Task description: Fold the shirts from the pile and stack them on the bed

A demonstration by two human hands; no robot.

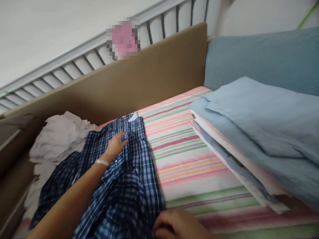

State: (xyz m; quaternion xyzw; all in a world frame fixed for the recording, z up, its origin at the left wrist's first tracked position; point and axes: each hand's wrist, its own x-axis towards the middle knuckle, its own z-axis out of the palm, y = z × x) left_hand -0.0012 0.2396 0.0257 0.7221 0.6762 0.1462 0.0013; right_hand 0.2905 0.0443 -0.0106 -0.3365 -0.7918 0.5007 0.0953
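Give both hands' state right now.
Left hand: open, over the blue plaid garment.
Right hand: fingers curled at the garment's edge; grip can't be told.

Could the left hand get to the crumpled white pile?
Probably, yes. The left hand is out over the blue checked cloth, the white pile lies just beside that cloth, and nothing tall stands between.

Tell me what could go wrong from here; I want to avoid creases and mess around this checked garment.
The blue checked cloth garment is rumpled around the left hand and forearm, so pressing there might set creases.

The crumpled whitish cloth pile lies right against its left side and could be dragged along by a pull.

The layered stack topped with light-blue cloth has uneven edges; a bump from the right hand might shift its layers.
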